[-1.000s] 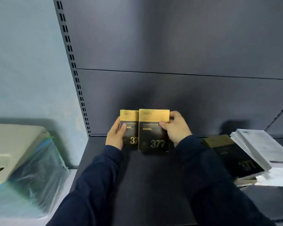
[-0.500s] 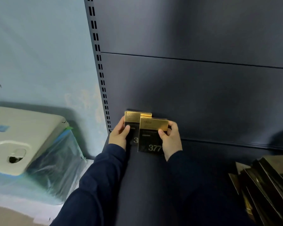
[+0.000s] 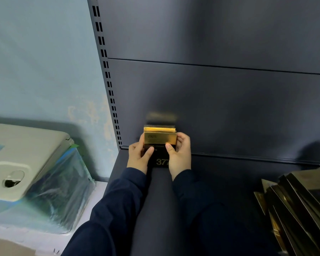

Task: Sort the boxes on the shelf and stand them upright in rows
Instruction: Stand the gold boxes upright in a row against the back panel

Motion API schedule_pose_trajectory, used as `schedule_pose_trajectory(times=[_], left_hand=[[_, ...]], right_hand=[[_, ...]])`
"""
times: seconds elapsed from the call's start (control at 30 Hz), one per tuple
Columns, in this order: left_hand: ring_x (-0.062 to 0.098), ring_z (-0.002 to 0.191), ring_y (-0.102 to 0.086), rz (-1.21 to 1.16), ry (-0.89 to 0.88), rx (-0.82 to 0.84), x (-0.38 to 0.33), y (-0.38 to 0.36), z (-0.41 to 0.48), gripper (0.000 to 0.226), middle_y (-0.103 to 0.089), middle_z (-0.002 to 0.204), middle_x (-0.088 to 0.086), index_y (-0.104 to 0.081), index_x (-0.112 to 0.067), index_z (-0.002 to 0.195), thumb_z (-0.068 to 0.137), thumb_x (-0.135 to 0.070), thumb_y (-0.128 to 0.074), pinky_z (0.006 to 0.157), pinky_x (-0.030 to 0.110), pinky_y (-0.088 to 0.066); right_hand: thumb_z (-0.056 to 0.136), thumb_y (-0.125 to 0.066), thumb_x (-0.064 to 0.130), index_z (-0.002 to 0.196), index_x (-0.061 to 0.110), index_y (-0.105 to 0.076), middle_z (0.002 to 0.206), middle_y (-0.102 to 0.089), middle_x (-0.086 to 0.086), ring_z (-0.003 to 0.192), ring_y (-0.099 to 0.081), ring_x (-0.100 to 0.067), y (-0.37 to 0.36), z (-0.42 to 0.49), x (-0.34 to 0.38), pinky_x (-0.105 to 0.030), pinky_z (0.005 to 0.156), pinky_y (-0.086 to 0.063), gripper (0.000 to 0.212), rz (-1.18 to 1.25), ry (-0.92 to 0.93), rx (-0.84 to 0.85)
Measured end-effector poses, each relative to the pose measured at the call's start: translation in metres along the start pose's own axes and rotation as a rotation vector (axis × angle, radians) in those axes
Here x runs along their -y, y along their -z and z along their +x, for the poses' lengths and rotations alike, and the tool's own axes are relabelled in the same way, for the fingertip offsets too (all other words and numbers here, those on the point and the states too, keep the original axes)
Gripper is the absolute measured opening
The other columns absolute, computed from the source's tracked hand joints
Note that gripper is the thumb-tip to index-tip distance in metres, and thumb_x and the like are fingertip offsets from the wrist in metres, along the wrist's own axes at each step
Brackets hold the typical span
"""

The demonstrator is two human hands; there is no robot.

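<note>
- Two black-and-gold boxes point(image 3: 160, 143): upright, front to back, at the shelf point(image 3: 220, 182) rear.
- Left hand point(image 3: 139, 156), right hand point(image 3: 179, 154): gripping the boxes' sides.
- Loose boxes point(image 3: 299, 202): heaped at right.

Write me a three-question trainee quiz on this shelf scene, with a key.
1. True or false: the left hand and right hand both grip the upright boxes.
2. The loose pile of boxes lies on the shelf to the person's: A) right B) left C) behind the hands.
3. Fill in: the front box has a top band coloured ___.
Key: 1 true; 2 A; 3 gold.
</note>
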State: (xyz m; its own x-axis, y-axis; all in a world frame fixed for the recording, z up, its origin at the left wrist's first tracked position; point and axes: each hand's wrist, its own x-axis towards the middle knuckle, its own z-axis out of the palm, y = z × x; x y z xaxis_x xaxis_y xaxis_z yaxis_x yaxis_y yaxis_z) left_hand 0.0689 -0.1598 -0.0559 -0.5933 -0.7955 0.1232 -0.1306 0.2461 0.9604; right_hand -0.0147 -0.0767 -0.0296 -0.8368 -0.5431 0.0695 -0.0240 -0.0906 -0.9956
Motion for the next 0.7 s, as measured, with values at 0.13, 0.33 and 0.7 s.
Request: schedule_pose_trajectory(times=[0.13,0.33,0.7], left_hand=[[0.002,0.099,-0.043,0.12,-0.01,-0.031,-0.004,0.002,0.0,0.052,-0.044,0.12,0.006,-0.036,-0.031,0.141,0.095,-0.011,-0.048,0.093,0.005,-0.028],[0.008,0.112,-0.045,0.109,-0.003,-0.053,-0.006,0.0,-0.013,0.056,-0.052,0.123,-0.001,-0.045,-0.027,0.136,0.089,0.002,-0.054,0.099,0.021,-0.033],[0.01,0.116,-0.054,0.029,0.091,-0.085,-0.003,-0.024,-0.013,0.061,-0.061,0.121,-0.006,-0.047,-0.025,0.132,0.083,0.009,-0.058,0.107,0.029,-0.038]], right_hand=[[0.086,-0.057,-0.008,0.118,0.027,-0.044,0.111,-0.054,0.019,0.104,-0.052,0.007,0.004,0.004,0.002,-0.011,0.087,-0.045,0.049,-0.015,-0.017,0.051],[0.079,-0.059,-0.016,0.127,0.025,-0.044,0.138,-0.046,0.002,0.127,-0.044,-0.011,0.01,-0.006,-0.012,-0.028,0.103,-0.041,0.065,-0.159,-0.042,0.018],[0.074,-0.06,-0.018,0.117,0.03,-0.046,0.13,-0.052,0.003,0.122,-0.048,-0.008,0.025,-0.001,-0.011,-0.037,0.104,-0.046,0.067,-0.214,0.002,0.002]])
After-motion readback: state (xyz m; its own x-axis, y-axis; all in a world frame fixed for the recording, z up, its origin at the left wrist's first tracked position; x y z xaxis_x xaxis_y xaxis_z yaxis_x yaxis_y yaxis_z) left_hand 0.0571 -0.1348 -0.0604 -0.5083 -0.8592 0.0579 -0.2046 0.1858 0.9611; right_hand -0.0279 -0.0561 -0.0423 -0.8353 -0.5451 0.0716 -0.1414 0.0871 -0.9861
